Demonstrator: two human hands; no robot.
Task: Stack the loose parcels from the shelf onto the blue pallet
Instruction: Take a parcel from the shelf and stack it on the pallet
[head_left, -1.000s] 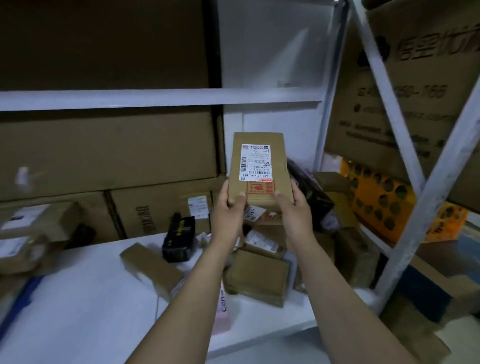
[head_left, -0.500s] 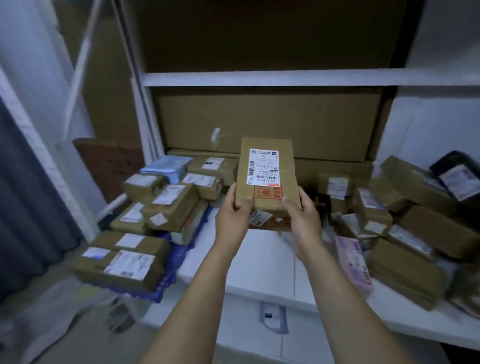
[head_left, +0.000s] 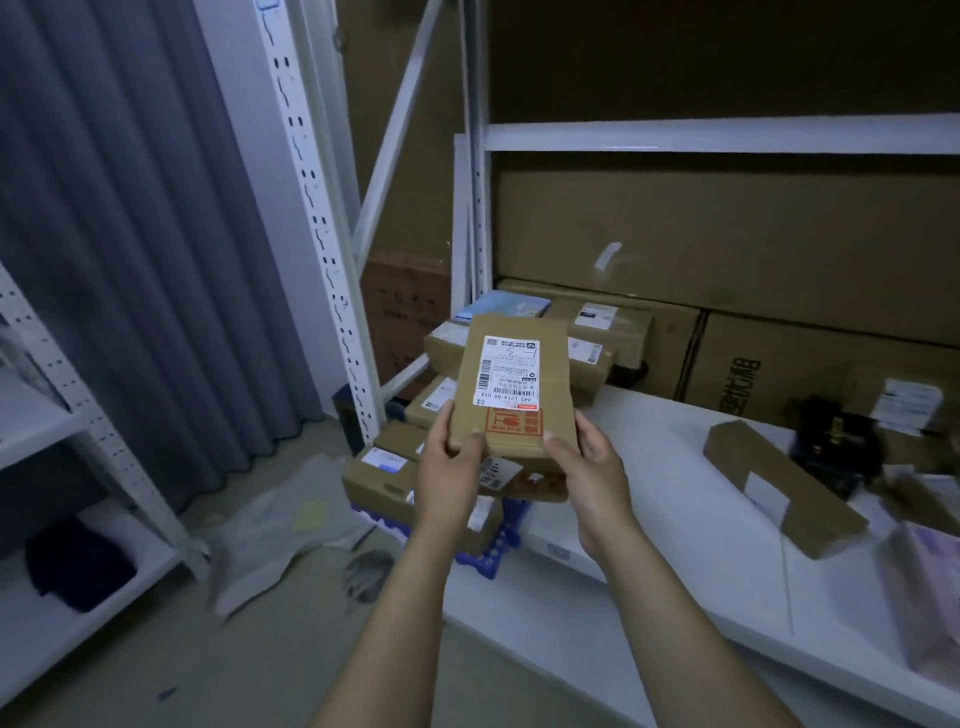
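Dim light, wide-angle view; edges blurred.

- Parcel (head_left: 514, 384), brown carton with one white label and one red stamp, is held up at frame centre, above the stack and off the shelf (head_left: 654, 457). Label print is too small to read.
- A second, smaller parcel (head_left: 524, 480) is seen beneath it at 6 o'clock. Only its near edge and one white sticker show; the rest is covered.
- Left hand (head_left: 447, 467) is clamped on the near left edge of the top parcel, thumb on top. Right hand (head_left: 592, 467) is clamped on the near right corner, thumb on top. The fingers beneath are hidden, so which hand carries the lower parcel cannot be told.
- Blue pallet (head_left: 496, 551): one lattice corner is seen at 6 o'clock between the forearms; the rest is covered by the stacked parcels (head_left: 384, 478).
- At least six stacked parcels are counted from 9 to 12 o'clock of the held one. More may be hidden behind it.
- At 3 o'clock on the shelf: one long carton (head_left: 779, 483), one black item (head_left: 836, 447) of unclear kind, one pink packet (head_left: 930, 587) cut off by the frame.
- Grey curtain (head_left: 130, 260) at 9 o'clock; one crumpled plastic bag (head_left: 280, 525) on the floor at 7 o'clock.
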